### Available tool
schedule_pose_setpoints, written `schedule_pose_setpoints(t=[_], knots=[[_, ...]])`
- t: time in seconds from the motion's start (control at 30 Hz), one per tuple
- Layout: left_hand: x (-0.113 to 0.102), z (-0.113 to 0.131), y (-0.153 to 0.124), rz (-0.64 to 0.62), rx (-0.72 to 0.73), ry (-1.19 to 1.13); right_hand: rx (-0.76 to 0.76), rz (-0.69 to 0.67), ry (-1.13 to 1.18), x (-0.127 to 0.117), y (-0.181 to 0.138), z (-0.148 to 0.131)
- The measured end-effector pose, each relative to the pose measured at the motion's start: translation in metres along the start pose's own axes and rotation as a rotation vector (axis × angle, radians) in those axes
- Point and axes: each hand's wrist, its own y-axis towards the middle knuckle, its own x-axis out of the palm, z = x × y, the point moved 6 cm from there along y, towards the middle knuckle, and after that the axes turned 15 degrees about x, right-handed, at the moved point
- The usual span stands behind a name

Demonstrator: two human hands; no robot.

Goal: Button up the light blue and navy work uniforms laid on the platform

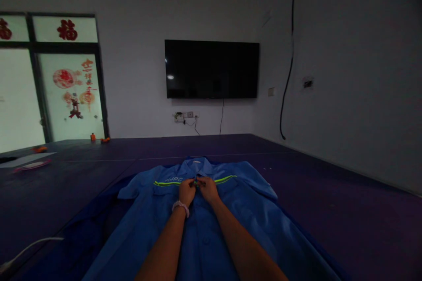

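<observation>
A blue short-sleeved shirt (204,228) lies spread face up, its collar pointing away from me. A bright yellow-green stripe and pale lettering cross its chest. My left hand (187,192), with a pale scrunchie (180,207) at the wrist, pinches the front opening just under the collar. From the other side my right hand (208,189) pinches the same spot, the two sets of fingertips nearly touching. What sits between the fingertips is too small and dark to make out. Beneath the shirt, a darker blue cloth (87,228) shows at the left.
The dark purple table (329,193) stretches to the walls. At left are a white cable (42,240), a pink-rimmed flat item (33,166) and small orange objects (104,140). A television (212,69) hangs on the far wall; a black cable (287,83) hangs at right.
</observation>
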Motion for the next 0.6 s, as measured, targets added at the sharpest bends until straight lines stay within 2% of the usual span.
schedule_pose_setpoints(t=[0.2, 0.6], knots=[[0.003, -0.003, 0.001, -0.035, -0.015, 0.005, 0.011, 0.008, -0.037, -0.001, -0.002, -0.003], [0.005, -0.011, 0.001, 0.003, -0.012, -0.034, -0.022, -0.012, -0.059, -0.003, -0.004, -0.009]])
